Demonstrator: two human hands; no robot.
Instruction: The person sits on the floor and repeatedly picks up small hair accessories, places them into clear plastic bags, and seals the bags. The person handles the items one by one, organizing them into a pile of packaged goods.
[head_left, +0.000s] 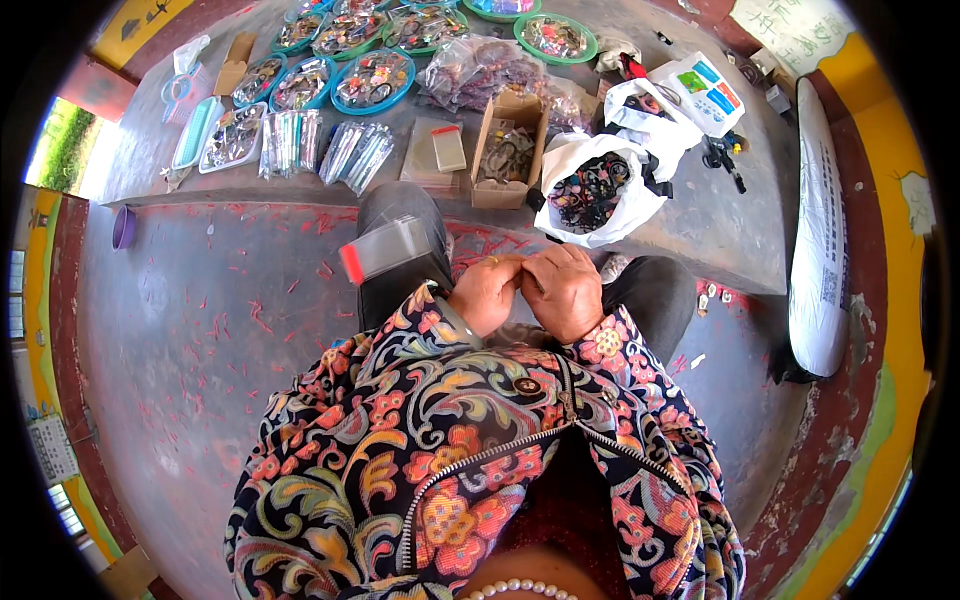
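My left hand (pixel 487 293) and my right hand (pixel 563 292) meet in front of my lap, their fingers curled and pressed together at the tips. Whatever lies between the fingertips is hidden or too small to make out. Clear plastic sleeves (pixel 395 248) with a red edge rest on my left knee, beside my left hand. Just beyond my right hand, a white plastic bag (pixel 562 232) stands open, filled with dark and colourful hair ties (pixel 592 190). A cardboard box (pixel 484 197) holding small packed items is to its left.
On the raised grey ledge (pixel 740 240) are blue and green baskets (pixel 373 82) of small goods, bundled clear packets (pixel 357 157), a heap of plastic packets (pixel 480 70) and a black phone stand (pixel 722 160). Red scraps litter the floor (pixel 220 330). A purple bowl (pixel 124 228) sits left.
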